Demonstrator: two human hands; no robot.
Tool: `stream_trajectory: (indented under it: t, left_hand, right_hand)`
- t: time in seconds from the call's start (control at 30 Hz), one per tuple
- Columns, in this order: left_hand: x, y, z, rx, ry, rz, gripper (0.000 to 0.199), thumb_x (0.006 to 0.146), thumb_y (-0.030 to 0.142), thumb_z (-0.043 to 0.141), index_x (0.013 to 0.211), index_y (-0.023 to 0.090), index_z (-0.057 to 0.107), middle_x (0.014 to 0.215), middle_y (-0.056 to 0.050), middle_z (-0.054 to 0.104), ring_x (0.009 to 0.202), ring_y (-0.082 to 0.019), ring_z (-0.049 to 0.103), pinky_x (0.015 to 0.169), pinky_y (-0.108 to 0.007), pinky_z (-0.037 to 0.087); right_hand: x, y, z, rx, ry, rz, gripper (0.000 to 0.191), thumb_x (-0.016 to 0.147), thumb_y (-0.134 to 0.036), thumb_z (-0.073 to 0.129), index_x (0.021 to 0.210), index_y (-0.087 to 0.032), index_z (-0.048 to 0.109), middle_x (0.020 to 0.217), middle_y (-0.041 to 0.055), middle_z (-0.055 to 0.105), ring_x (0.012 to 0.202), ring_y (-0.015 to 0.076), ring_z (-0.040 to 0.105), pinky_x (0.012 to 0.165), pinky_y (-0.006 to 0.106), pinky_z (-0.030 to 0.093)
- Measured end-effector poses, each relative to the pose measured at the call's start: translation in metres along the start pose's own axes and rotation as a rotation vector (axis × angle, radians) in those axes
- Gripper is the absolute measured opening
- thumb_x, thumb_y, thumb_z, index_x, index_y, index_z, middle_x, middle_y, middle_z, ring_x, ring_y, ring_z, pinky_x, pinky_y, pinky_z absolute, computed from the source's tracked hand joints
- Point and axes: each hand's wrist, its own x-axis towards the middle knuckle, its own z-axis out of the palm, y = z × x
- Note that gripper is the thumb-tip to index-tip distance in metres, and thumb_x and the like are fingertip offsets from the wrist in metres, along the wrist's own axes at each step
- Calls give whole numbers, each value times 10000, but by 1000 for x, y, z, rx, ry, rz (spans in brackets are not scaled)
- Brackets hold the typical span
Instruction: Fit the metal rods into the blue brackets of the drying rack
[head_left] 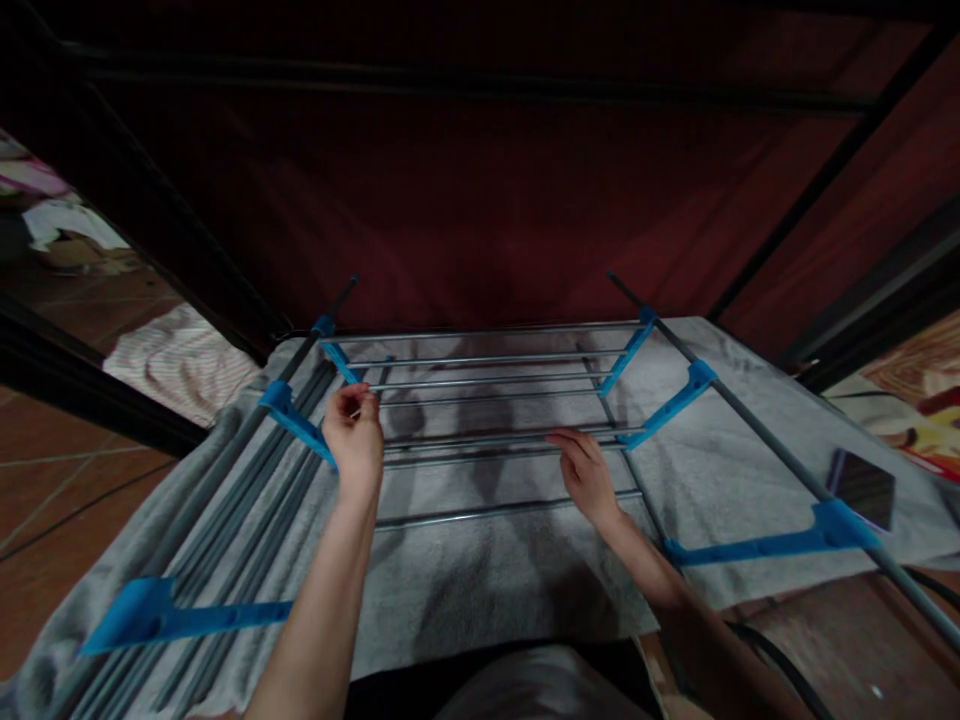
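A partly built rack of grey metal rods (480,513) and blue plastic brackets (667,405) lies before me. My left hand (352,435) is closed, its thumb and fingers curled together by the left-hand blue brackets (302,428) and the ends of the upper crossbars. What its fingertips pinch, if anything, is hidden. Over the middle crossbars (480,440) is my right hand (585,470), its fingers stretched out and touching or just above a rod. Two long side poles (772,430) run through the brackets, one on each side.
Several loose grey rods (247,560) lie along the left on a grey blanket (487,590). A dark phone (862,488) rests at the right. Behind the rack rises a dark red panel (480,220) with a black frame. A striped cloth (184,365) is on the tiled floor at left.
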Motion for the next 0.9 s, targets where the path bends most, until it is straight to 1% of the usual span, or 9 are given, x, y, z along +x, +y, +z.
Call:
stream_trajectory:
  t: [0.07,0.13,0.27,0.4,0.53,0.6,0.67,0.77,0.9]
  left_hand:
    - [23,-3,2,-66,117,-105,252,742,171,667,981,186,589,905,-7,623,879,-163,632,902,-329,516]
    - [43,-5,6,-78,210,-177,272,746,131,633,999,190,553,951,-16,609,935,-169,633,952,-348,508]
    - [76,-9,19,-61,292,-204,306,738,63,576,1012,187,522,1087,-56,604,1108,-188,610,1060,-353,451]
    - [99,-15,27,-37,280,-185,278,687,25,522,911,190,518,985,-42,615,1033,-202,626,1008,-363,486]
    - [111,-27,28,-11,245,-77,108,722,102,504,740,207,492,773,-7,573,862,-197,614,900,-355,529]
    - [115,-32,29,-14,235,-39,82,716,132,516,709,208,484,743,-1,568,830,-193,606,873,-347,533]
    - [116,-35,31,-32,228,-1,57,707,146,517,737,194,521,788,-11,612,850,-194,615,875,-339,532]
    - [118,-35,35,-62,192,70,173,736,167,506,872,161,613,939,-43,688,961,-203,634,935,-330,520]
    - [120,-38,36,-62,147,113,275,808,200,507,1029,139,659,1034,-58,709,1071,-213,636,1027,-341,490]
  right_hand:
    - [28,-9,3,8,31,-42,456,922,-72,434,1240,-281,684,1227,69,688,1155,234,619,1005,449,508]
    - [56,-17,9,9,49,-77,461,925,-73,428,1247,-283,683,1237,70,678,1163,231,610,1022,443,495]
    - [112,-32,27,-29,43,-134,477,922,-79,424,1295,-261,659,1283,85,647,1205,244,577,1067,447,453]
    - [163,-46,47,-136,-93,-179,492,941,-70,405,1356,-217,623,1369,108,598,1280,270,510,1100,461,402]
    - [207,-67,72,-224,-234,-223,519,965,-80,406,1459,-177,534,1477,135,512,1329,284,453,1123,468,357]
    - [224,-79,88,-241,-270,-255,502,996,-116,404,1486,-163,500,1506,147,485,1348,284,435,1132,468,341]
    - [237,-89,105,-261,-303,-303,462,1031,-166,391,1479,-151,501,1505,154,494,1348,281,438,1132,466,338]
    - [251,-97,128,-322,-365,-381,419,1063,-227,372,1441,-143,532,1440,153,559,1280,277,499,1105,458,364]
    - [264,-98,142,-393,-463,-406,426,1058,-182,361,1458,-169,507,1331,135,626,1175,245,574,996,392,446]
